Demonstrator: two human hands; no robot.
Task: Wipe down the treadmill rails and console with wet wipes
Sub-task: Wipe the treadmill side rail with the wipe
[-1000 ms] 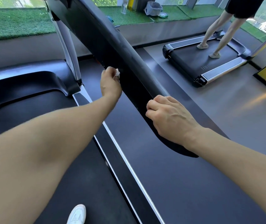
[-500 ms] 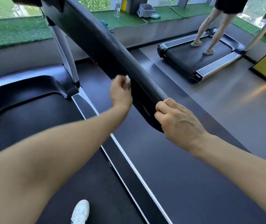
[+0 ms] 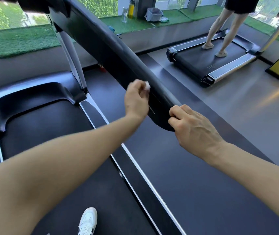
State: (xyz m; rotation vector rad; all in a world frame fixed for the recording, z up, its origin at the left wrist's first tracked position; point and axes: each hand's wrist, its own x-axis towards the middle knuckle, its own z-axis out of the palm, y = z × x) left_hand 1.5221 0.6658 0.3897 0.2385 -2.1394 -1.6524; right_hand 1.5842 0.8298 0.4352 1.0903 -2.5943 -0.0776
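Left hand [image 3: 136,99] pinches a small white wet wipe [image 3: 146,86], soft and limp, against the inner side of the long black padded treadmill rail [image 3: 118,53]. Right hand [image 3: 193,126] grips the rail's near end. Rail looks rigid, fixed; the wipe probably wants bunching.

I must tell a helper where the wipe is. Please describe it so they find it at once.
Follow the black handrail slanting down across the view. Near its lower end, the left hand holds a small white wet wipe against it. It is the only white thing on the rail.
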